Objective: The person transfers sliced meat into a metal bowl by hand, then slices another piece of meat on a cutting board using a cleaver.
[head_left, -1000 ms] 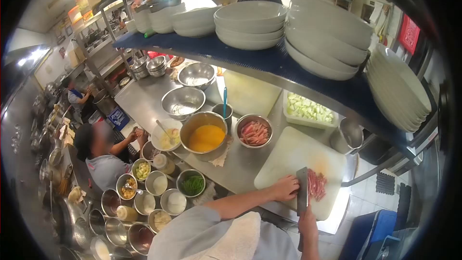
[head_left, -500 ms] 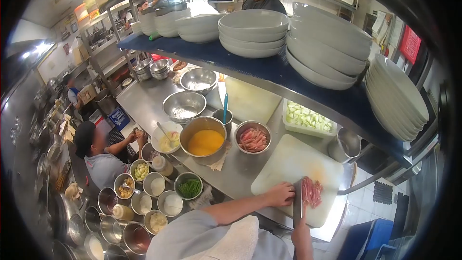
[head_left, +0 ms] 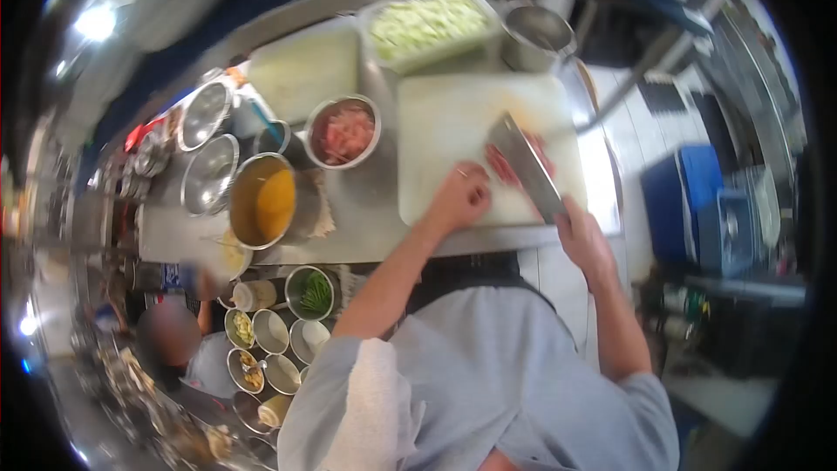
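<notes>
Cleaver (head_left: 528, 167) over cut meat (head_left: 500, 164).
Right hand (head_left: 582, 234) clamped on cleaver; left hand (head_left: 462, 195) curled shut, near board's (head_left: 440, 122) edge.

Floor: pale square tiles (head_left: 623, 135) with thin grout lines, right of and below the counter; a dark ridged mat (head_left: 661, 94) lies on them.
Counter: bare metal (head_left: 362, 209), dull grey with a bright patch at its right end.
Overhead shelf: metal edge (head_left: 305, 4), dark blue lining, blurred.
Right side: a blue bin (head_left: 684, 201) on the floor, a lighter blue crate (head_left: 731, 231) beside it.
Lighting: a white lamp (head_left: 96, 22) glaring at upper left.
Left side: metallic surfaces, too blurred to name.
</notes>
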`<state>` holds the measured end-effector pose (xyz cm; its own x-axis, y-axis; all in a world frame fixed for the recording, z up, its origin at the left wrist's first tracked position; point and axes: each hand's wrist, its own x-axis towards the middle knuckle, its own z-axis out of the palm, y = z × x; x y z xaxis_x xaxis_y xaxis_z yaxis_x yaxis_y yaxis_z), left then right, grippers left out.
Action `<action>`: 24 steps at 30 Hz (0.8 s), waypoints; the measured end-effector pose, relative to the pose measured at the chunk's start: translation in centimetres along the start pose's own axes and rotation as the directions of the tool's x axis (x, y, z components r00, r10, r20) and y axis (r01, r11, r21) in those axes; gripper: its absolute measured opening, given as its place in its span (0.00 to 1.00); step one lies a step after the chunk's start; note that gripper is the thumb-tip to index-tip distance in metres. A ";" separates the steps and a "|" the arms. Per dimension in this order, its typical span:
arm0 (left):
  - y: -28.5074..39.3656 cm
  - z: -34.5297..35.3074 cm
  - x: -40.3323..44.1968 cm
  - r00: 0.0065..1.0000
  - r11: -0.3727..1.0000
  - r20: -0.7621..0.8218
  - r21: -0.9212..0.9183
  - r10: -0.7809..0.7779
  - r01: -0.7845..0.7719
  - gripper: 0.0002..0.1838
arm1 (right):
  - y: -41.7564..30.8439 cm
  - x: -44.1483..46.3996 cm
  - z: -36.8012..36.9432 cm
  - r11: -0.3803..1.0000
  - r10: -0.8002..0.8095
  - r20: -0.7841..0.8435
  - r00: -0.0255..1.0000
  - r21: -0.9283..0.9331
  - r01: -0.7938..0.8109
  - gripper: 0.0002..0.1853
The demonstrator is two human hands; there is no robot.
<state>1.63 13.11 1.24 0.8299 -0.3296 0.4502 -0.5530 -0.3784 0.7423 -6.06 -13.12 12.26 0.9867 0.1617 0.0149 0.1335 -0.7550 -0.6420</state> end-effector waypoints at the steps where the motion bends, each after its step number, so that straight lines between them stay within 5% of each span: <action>1: 1.0 -0.9 -0.3 0.990 0.986 -0.010 -0.095 -0.140 0.138 0.08 | -0.7 -0.2 -0.1 0.999 0.027 0.017 0.999 0.046 -0.028 0.11; 6: 0.6 -3.4 -1.3 0.995 0.990 0.092 0.133 0.027 -0.039 0.09 | -1.1 -1.1 3.0 0.992 -0.009 0.056 0.998 0.125 0.001 0.12; 11: 0.5 -3.8 -1.2 0.987 0.997 0.150 0.056 -0.054 0.046 0.08 | 0.3 -0.9 5.9 0.999 0.025 0.182 0.983 0.019 -0.029 0.26; 19: 1.1 -4.1 -0.2 0.973 0.996 0.231 -0.081 -0.021 0.041 0.07 | 3.8 -2.1 3.5 0.982 0.166 0.220 0.961 0.049 -0.180 0.14; 21: 0.5 -3.2 -0.2 0.976 0.997 0.212 0.040 0.048 -0.058 0.08 | 2.3 -1.5 1.9 0.937 0.292 0.307 0.906 0.097 -0.335 0.13; 24: 0.7 -0.8 0.3 0.989 0.965 0.104 0.231 0.102 -0.123 0.08 | 3.8 -1.0 3.3 0.961 0.213 0.247 0.945 0.123 -0.249 0.14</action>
<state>1.52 13.46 2.28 0.7572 -0.4543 0.4693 -0.6532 -0.5241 0.5465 -6.81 -14.04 7.27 0.9384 0.1486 -0.3121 -0.1287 -0.6876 -0.7146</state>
